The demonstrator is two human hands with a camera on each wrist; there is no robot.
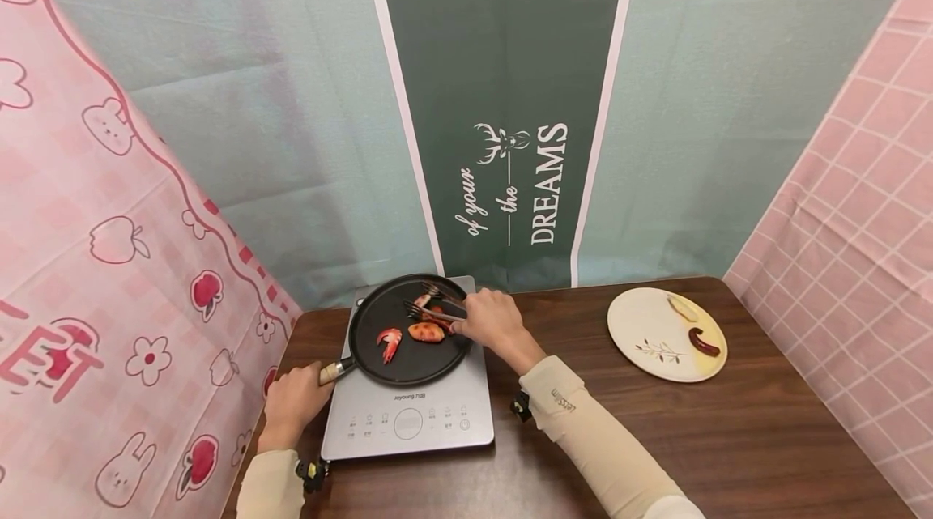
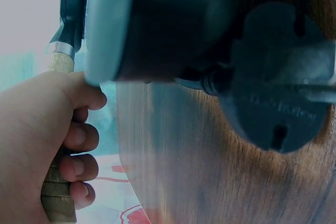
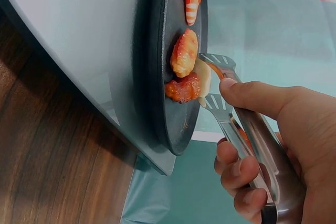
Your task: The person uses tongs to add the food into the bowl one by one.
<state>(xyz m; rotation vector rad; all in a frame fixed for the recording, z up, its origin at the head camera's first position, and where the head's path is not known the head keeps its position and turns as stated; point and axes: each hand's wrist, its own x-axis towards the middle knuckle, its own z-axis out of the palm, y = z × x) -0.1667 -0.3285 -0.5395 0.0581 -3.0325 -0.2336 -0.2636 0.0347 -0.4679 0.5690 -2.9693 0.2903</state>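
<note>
My left hand (image 1: 295, 402) grips the wooden handle (image 2: 58, 190) of a flat black pan (image 1: 382, 312), fingers curled round it. In my right hand (image 1: 496, 321) are metal tongs (image 3: 262, 150), with slotted ends parted over the pan. A pale piece of food (image 3: 203, 74) lies between those ends, beside a glazed reddish-brown piece (image 3: 184, 88); I cannot tell whether the tongs squeeze it. Nearer the handle side lie a golden-brown piece like a chicken wing (image 1: 426, 332) and a red-and-white shrimp (image 1: 389, 343).
Beneath the pan is a silver induction cooktop (image 1: 408, 450) on the brown wooden table (image 1: 568, 454). To the right stands a cream plate (image 1: 634, 321) bearing a dark curved sausage (image 1: 702, 342) and a pale slice (image 1: 681, 308). Printed cloths hang behind and at both sides.
</note>
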